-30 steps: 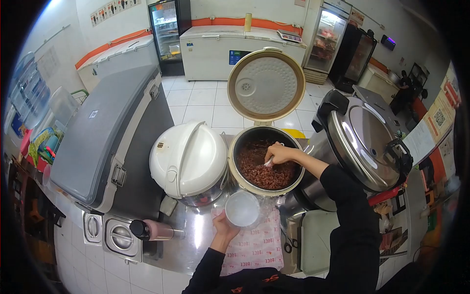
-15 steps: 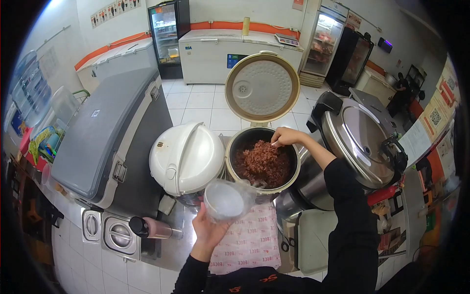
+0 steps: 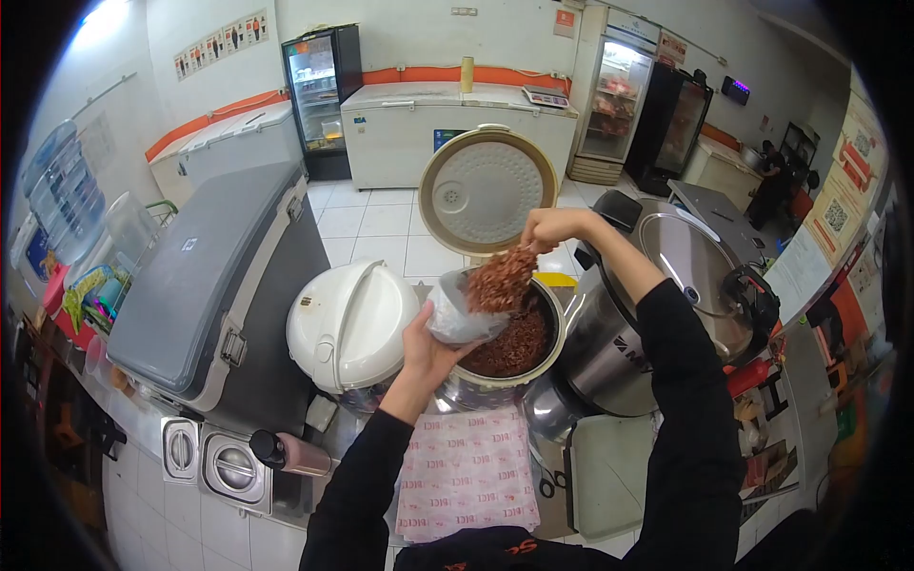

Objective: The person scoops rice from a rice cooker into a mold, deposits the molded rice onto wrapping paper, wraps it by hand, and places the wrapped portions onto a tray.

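My left hand [image 3: 428, 360] is closed around a bowl lined with a clear plastic bag [image 3: 457, 320], tilted over the near left rim of an open rice cooker [image 3: 560, 354]. My right hand [image 3: 554, 228] grips a rice paddle whose handle is mostly hidden by the fingers. A big heap of reddish-brown rice [image 3: 503, 278] covers the paddle and hangs at the bowl's mouth. More of this rice [image 3: 519, 344] lies inside the cooker's dark pot. Behind it the cooker's lid [image 3: 488, 190] stands raised.
A white closed rice cooker [image 3: 350, 319] stands left, beside a grey cooler box [image 3: 205, 276]. To the right is a large steel cooker [image 3: 609, 347]. Printed wrapping paper [image 3: 465, 476], scissors [image 3: 552, 482], a tray [image 3: 612, 471] and a pink bottle [image 3: 303, 455] lie nearer me.
My right hand has lifted a heap of rice out of the pot. My left hand has brought the bowl up and forward to the cooker's rim, tipping it toward the rice.
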Demonstrator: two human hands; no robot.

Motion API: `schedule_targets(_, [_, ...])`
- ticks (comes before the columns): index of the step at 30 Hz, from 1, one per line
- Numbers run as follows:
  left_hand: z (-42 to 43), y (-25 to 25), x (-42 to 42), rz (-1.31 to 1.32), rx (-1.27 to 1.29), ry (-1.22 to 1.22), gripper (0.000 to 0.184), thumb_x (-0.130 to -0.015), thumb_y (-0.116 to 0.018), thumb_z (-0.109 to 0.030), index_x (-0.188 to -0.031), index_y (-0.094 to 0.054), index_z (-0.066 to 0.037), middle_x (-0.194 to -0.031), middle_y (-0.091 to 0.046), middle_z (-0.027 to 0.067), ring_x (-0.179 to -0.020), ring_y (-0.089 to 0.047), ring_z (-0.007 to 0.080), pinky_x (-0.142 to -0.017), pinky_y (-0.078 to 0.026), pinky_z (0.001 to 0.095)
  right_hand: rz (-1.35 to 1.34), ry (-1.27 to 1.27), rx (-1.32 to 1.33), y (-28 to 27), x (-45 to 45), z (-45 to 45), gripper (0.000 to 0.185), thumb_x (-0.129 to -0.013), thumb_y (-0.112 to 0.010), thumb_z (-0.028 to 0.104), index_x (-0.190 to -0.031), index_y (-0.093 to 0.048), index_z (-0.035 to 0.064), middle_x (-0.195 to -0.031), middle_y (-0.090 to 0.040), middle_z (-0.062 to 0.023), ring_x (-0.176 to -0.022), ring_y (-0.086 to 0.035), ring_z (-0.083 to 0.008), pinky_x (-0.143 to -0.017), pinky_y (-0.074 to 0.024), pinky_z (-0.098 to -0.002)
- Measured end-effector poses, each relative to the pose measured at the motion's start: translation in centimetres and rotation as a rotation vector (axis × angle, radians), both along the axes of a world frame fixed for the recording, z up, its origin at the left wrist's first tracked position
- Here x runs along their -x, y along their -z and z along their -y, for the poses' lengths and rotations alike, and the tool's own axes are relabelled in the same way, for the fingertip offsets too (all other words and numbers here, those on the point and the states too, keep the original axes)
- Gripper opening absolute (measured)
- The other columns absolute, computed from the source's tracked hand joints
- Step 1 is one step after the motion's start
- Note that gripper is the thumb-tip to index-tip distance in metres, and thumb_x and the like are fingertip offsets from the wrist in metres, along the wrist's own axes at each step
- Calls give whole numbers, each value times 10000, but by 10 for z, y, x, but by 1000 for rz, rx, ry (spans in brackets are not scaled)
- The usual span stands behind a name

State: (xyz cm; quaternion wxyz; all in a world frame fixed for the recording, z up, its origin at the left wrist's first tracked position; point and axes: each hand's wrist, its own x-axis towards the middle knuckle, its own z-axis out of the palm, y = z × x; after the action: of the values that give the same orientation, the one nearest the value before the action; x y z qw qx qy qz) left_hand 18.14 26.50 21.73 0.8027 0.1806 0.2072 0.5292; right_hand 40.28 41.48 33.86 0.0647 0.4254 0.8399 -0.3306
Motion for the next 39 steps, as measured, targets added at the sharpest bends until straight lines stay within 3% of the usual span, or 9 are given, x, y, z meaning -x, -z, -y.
schedule_targets(5, [-11,10,-43,82,-75,156,552,-867,-311,-459,-1300,-316,-117,-1302,-367,116,-1158,-408,305,-898,-402,485,263,2,-34,18,37,0,166,-649,-586,163,-636,-613,0,-586,-569,-96,-507,-524,-185,-449,-387,-280])
schedule_targets(8, [-10,24,-55,139,67,61,610,-837,-337,-508,-1302,-305,-115,-1293,-376,115,-1164,-405,309,-907,-400,492,481,-44,-246,7,51,24,239,-642,-631,236,-736,-659,17,-712,-631,-130,-638,-604,-227,-583,-441,-317])
schedule_targets(10, [-11,28,-56,142,68,45,612,-839,-334,-506,-1305,-298,-111,-1298,-370,116,-1170,-399,311,-910,-400,489,545,-38,-576,4,54,38,272,-649,-632,268,-821,-680,64,-810,-650,-139,-783,-630,-237,-785,-399,-369])
schedule_targets(13, [-11,26,-57,153,61,17,613,-852,-299,-501,-1305,-288,-88,-1299,-361,129,-1171,-400,316,-884,-432,473,463,-21,-785,-1,56,62,190,-629,-610,236,-723,-664,79,-742,-643,-121,-732,-627,-254,-844,-349,-402])
schedule_targets(23, [-2,7,-58,199,99,-65,632,-849,-312,-517,-1318,-260,-96,-1302,-347,148,-1196,-372,323,-926,-398,488,328,247,-1074,22,48,171,90,-631,-603,121,-707,-640,91,-698,-614,-71,-650,-615,-206,-672,-430,-323])
schedule_targets(25, [1,3,-57,197,95,-67,633,-849,-314,-516,-1318,-257,-96,-1301,-347,150,-1196,-372,322,-926,-398,489,364,323,-1309,38,44,180,136,-632,-595,123,-755,-620,73,-679,-594,-56,-639,-607,-190,-587,-438,-283])
schedule_targets(29, [5,2,-54,136,36,-29,652,-856,-308,-506,-1307,-256,-38,-1290,-348,171,-1183,-387,308,-928,-413,443,285,324,-1402,52,26,180,227,-635,-581,126,-836,-618,29,-675,-565,-41,-586,-567,-153,-523,-411,-251])
schedule_targets(35, [4,-1,-56,111,123,-52,647,-858,-287,-507,-1306,-266,-41,-1291,-353,171,-1176,-398,309,-916,-424,437,239,144,-1427,93,22,193,397,-676,-549,111,-1060,-575,16,-805,-532,-53,-647,-540,-137,-516,-427,-225])
schedule_targets(39, [5,2,-49,101,90,5,634,-855,-275,-512,-1307,-282,-68,-1279,-375,156,-1160,-414,304,-884,-450,423,51,253,-1267,87,8,186,438,-657,-545,79,-1091,-550,19,-830,-509,-52,-638,-538,-150,-520,-466,-251])
